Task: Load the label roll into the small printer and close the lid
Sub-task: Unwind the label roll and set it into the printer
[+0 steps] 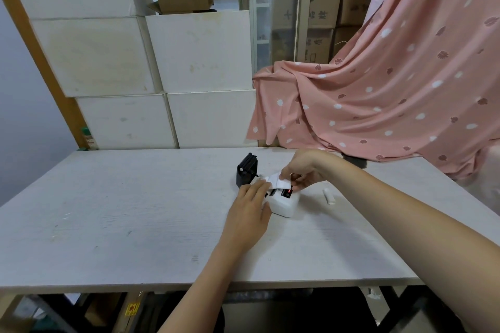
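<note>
A small white printer (284, 204) sits on the pale table (135, 211), with a red light on its dark front strip. My left hand (250, 213) lies on the printer's left side, fingers spread over it. A white strip of label paper (281, 181) rises from the printer's top. My right hand (303, 170) pinches that strip between thumb and fingers just above the printer. The roll itself and the lid are hidden by my hands.
A black boxy device (246, 169) stands just behind the printer on the left. A small white cylinder (328, 196) lies to the right. Stacked white boxes (173, 76) and a pink patterned cloth (392, 94) border the table's back edge.
</note>
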A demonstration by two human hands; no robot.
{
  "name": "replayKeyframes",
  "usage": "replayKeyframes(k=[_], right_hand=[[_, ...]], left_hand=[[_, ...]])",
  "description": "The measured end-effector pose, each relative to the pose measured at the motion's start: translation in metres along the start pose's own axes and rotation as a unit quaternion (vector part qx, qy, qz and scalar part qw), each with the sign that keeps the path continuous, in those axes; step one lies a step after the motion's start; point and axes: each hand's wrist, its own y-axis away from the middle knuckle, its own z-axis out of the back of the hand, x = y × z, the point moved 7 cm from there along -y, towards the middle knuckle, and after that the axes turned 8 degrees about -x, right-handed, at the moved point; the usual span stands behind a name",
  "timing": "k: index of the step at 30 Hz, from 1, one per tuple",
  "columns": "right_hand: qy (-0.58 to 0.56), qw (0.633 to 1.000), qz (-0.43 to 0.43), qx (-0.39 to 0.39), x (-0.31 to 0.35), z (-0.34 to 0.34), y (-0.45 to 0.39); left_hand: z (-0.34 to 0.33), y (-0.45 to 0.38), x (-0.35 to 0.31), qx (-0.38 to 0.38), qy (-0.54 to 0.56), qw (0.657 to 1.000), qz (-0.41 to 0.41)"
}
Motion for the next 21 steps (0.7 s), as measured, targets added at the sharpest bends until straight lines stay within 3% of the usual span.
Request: replayKeyframes(k=[21], right_hand=[[-0.055,0.997,-0.054,0.018,-0.034,0.016,0.013]], left_hand=[[-0.005,0.000,-0.007,0.019,-0.018,0.999,-0.037]])
